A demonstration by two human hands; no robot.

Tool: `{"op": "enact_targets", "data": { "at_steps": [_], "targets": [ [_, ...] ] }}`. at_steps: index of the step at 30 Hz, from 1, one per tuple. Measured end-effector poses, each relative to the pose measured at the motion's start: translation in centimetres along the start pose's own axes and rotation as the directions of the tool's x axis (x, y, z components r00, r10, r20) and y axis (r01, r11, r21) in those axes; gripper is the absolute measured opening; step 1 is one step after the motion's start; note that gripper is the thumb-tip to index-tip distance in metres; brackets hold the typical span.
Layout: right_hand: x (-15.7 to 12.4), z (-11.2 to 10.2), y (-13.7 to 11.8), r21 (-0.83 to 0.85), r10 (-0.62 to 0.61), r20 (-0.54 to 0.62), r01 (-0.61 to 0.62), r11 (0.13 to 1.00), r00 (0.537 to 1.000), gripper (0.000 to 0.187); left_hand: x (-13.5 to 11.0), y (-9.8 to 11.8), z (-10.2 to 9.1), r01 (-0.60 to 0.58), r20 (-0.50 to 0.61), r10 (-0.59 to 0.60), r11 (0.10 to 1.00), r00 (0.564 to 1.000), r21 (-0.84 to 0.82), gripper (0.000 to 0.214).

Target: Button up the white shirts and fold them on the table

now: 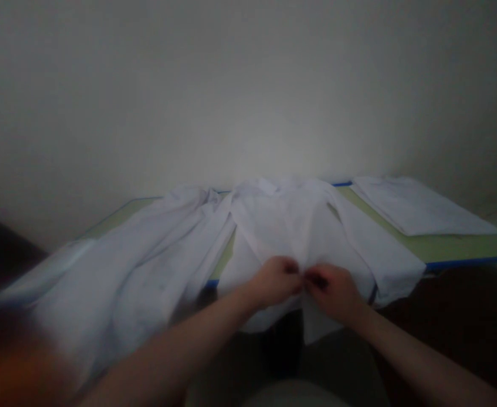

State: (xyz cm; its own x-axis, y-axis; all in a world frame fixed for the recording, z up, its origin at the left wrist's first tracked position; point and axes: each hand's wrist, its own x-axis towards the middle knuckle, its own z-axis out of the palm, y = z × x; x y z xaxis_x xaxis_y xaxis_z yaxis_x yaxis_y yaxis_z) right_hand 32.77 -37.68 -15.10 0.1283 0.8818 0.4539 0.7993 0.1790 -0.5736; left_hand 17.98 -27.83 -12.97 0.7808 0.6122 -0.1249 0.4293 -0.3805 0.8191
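Note:
A white long-sleeved shirt lies spread on a green table, its collar towards the wall and its lower part hanging over the front edge. At the middle of its front, my left hand pinches the cloth with fingers closed. Close beside it, almost touching, my right hand also has its fingertips pressed together on the shirt front. Whatever small part sits between the fingertips is too dim and blurred to make out. One sleeve stretches out to the right across the table edge.
Rumpled white garments cover the table's left side and hang over its front. A folded white cloth lies at the back right. Behind stands a plain grey wall. The table has a blue edge. An orange blur fills the lower left corner.

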Motion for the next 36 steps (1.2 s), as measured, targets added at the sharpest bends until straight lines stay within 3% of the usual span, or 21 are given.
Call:
{"op": "enact_targets", "data": {
  "at_steps": [5, 12, 17, 21, 24, 30, 36],
  "targets": [
    [-0.2, 0.2, -0.5, 0.098, 0.103, 0.012, -0.104, 0.990, 0.995, 0.017, -0.1, -0.3, 0.8, -0.001, -0.089, 0.000, 1.000, 0.996, -0.014, 0.026],
    [0.4, -0.5, -1.2, 0.092, 0.168, 0.095, -0.177, 0.980, 0.981, 0.018, -0.4, 0.4, 0.9, -0.004, -0.166, 0.033, 0.986, 0.986, 0.169, 0.022],
    [0.2, -0.6, -1.8, -0.154, 0.147, 0.072, -0.135, 0.979, 0.986, 0.018, -0.8, 1.2, 1.1, -0.046, -0.183, 0.103, 0.954, 0.978, 0.295, 0.021],
    [0.3, -0.6, -2.2, -0.379, 0.102, 0.066, -0.069, 0.923, 0.993, 0.020, -0.9, 1.1, 1.3, -0.091, -0.179, 0.166, 0.928, 0.970, 0.363, 0.023],
    [0.6, -0.5, -2.5, -0.449, 0.061, 0.087, -0.016, 0.893, 0.994, 0.019, -0.8, 1.0, 1.2, -0.095, -0.165, 0.172, 0.916, 0.971, 0.391, 0.025],
    [0.8, -0.5, -2.3, -0.415, 0.008, 0.096, 0.033, 0.909, 0.995, 0.016, -0.8, 0.9, 0.7, -0.088, -0.111, 0.139, 0.923, 0.984, 0.374, 0.027],
    [1.2, -0.5, -1.5, -0.228, 0.087, 0.122, -0.057, 0.972, 0.989, 0.021, -1.1, 0.9, 0.4, -0.087, -0.127, 0.145, 0.919, 0.981, 0.384, 0.021]
  ]
}}
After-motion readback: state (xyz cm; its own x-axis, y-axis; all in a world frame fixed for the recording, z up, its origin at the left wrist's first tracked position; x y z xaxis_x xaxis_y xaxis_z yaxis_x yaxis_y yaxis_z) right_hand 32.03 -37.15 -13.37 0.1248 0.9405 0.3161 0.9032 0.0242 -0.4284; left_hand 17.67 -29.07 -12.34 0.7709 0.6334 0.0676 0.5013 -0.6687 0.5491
